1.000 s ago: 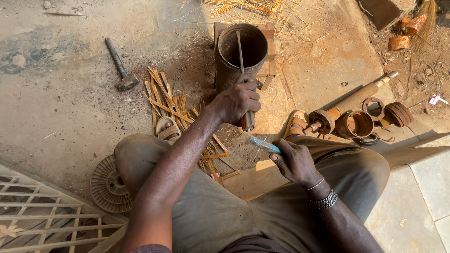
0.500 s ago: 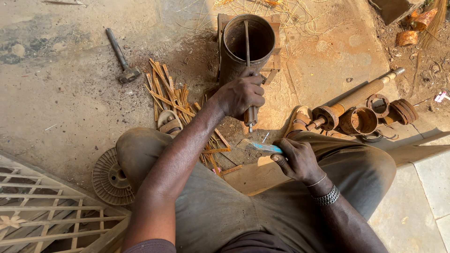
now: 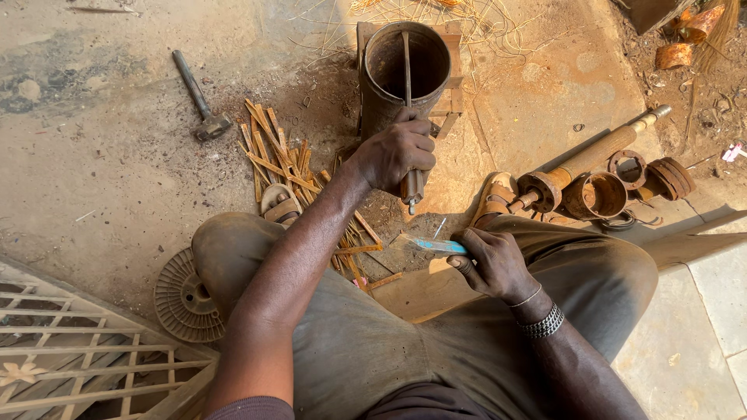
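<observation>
A rusty metal cylinder (image 3: pixel 405 74) stands open-topped on the ground, and one thin metal rod (image 3: pixel 407 85) leans inside it, running down over the rim. The left hand (image 3: pixel 395 155) is wrapped tight around the lower part of that rod, fingers (image 3: pixel 416 148) fully closed, just in front of the cylinder's wall. The right hand (image 3: pixel 494 260) is closed on one flat blade with a light blue face (image 3: pixel 432 245), its tip pointing left; it is held low over the lap, just under the rod's end.

A pile of split bamboo strips (image 3: pixel 288 167) lies on the ground to the left of the cylinder, too many and too tangled to count. One hammer (image 3: pixel 198 97) lies further left, well apart. To the right lie one long tool with a wooden handle (image 3: pixel 591 159) and three rusty rings or short pipe pieces (image 3: pixel 595 194) close together. One ribbed round disc (image 3: pixel 185 299) rests beside the left knee.
</observation>
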